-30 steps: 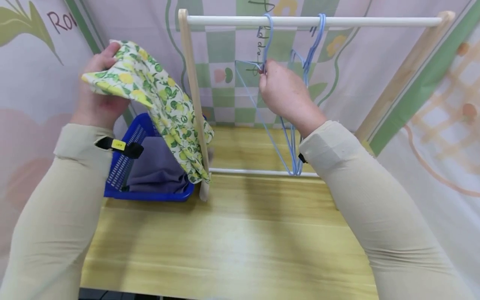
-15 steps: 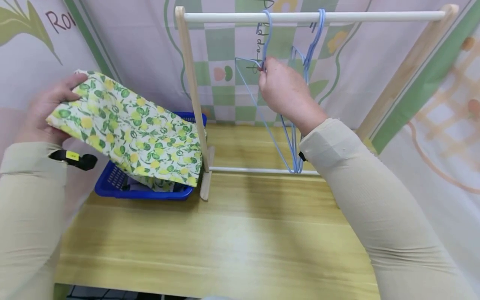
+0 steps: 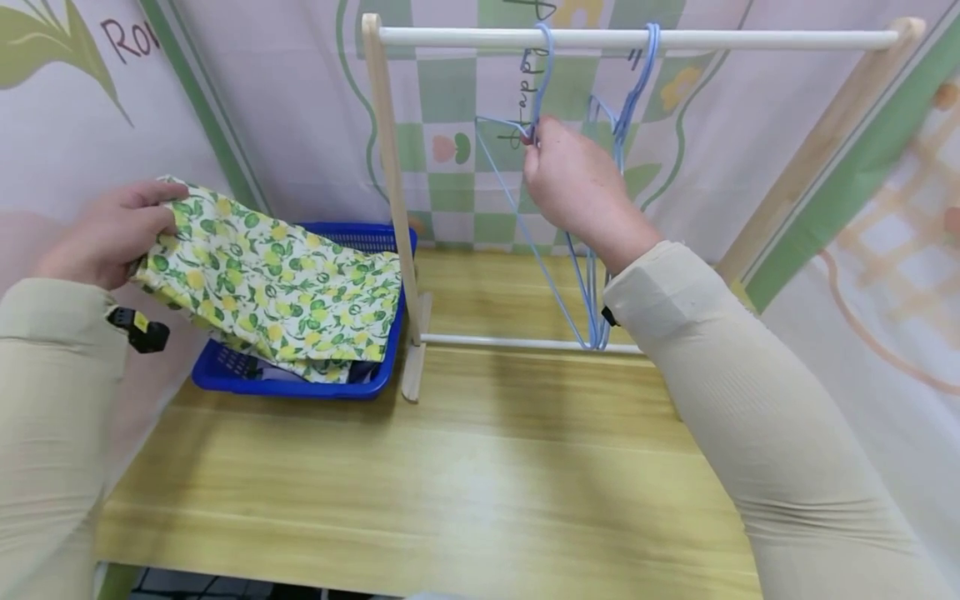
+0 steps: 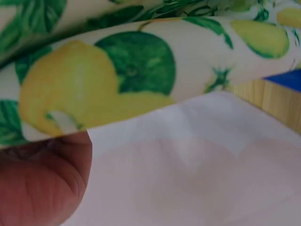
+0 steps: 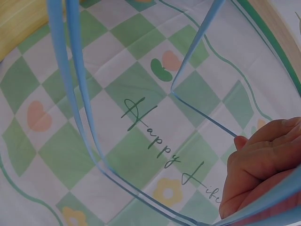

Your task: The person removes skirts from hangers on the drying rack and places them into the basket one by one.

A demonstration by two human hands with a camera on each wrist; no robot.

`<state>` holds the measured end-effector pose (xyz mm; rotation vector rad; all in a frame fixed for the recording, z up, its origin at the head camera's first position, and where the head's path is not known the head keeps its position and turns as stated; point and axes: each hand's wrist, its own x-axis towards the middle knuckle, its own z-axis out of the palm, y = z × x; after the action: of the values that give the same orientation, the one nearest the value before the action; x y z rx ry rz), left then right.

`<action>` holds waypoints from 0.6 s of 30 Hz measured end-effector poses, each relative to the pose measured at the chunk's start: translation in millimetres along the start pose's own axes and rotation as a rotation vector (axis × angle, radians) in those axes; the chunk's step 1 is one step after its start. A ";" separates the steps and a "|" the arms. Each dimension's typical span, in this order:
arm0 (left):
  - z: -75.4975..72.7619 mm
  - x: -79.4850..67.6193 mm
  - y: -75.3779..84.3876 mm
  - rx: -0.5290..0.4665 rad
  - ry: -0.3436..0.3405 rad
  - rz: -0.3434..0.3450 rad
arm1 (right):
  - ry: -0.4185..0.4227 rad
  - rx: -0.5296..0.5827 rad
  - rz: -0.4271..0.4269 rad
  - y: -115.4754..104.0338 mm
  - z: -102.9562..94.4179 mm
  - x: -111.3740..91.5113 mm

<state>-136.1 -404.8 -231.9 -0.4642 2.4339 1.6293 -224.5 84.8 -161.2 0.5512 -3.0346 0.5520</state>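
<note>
My left hand [image 3: 116, 233] grips one end of a lemon-print cloth [image 3: 277, 283], white with yellow fruit and green leaves. The cloth stretches over the blue basket [image 3: 225, 379], its far end lying on it; whether it is a garment I cannot tell. In the left wrist view the cloth [image 4: 136, 70] fills the top, above part of the hand. With my right hand [image 3: 581, 187] I hold a light blue wire hanger [image 3: 517, 208] just below its hook, which sits over the rack's white rail [image 3: 735, 39]. The right wrist view shows curled fingers [image 5: 263, 160] at the hanger's neck.
More blue hangers [image 3: 637, 75] hang just right of the held one. A wooden rack post [image 3: 393, 167] stands between basket and hangers. Dark cloth [image 3: 363, 371] shows inside the basket. The rack and basket stand on a wooden table [image 3: 450, 483], with printed curtains behind.
My left hand has swung the lemon-print cloth left and down, from beside the rack post to over the basket, covering most of it. My right hand stays at the hanger's neck.
</note>
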 end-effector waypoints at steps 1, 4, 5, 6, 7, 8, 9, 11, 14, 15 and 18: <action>0.5 -1.2 0.4 0.069 0.013 0.004 | 0.001 0.001 -0.001 0.2 0.4 0.0; 0.4 -4.6 0.2 0.226 0.042 0.046 | 0.000 0.002 0.000 0.1 1.1 0.4; 0.4 -5.3 0.3 0.274 0.058 0.058 | 0.000 0.001 0.000 0.0 1.2 0.6; -0.2 -6.0 0.1 0.308 0.069 0.069 | -0.001 0.000 0.001 -0.2 1.2 0.8; -0.6 -6.6 -0.1 0.339 0.080 0.077 | -0.002 -0.001 0.002 -0.4 1.2 1.1; -0.8 -6.5 -0.1 0.366 0.092 0.083 | -0.003 -0.002 0.003 -0.5 1.1 1.2; -0.9 -6.9 0.2 0.380 0.091 0.087 | -0.004 -0.002 0.004 -0.6 1.1 1.3; 0.6 -6.6 1.4 0.393 0.085 0.094 | -0.003 -0.006 0.003 -0.6 1.2 1.4; 6.9 -6.9 5.9 0.456 0.062 0.111 | 0.000 -0.006 0.002 -0.4 1.5 1.1; 10.0 -7.5 7.8 0.479 0.053 0.118 | 0.001 -0.004 0.002 -0.4 1.6 1.1; 22.8 -9.0 13.2 0.556 0.047 0.138 | 0.005 -0.001 0.001 -0.4 2.0 0.9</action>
<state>-132.9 -377.7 -226.4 -0.2482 2.8468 0.9115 -225.1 83.5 -162.9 0.5479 -3.0304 0.5517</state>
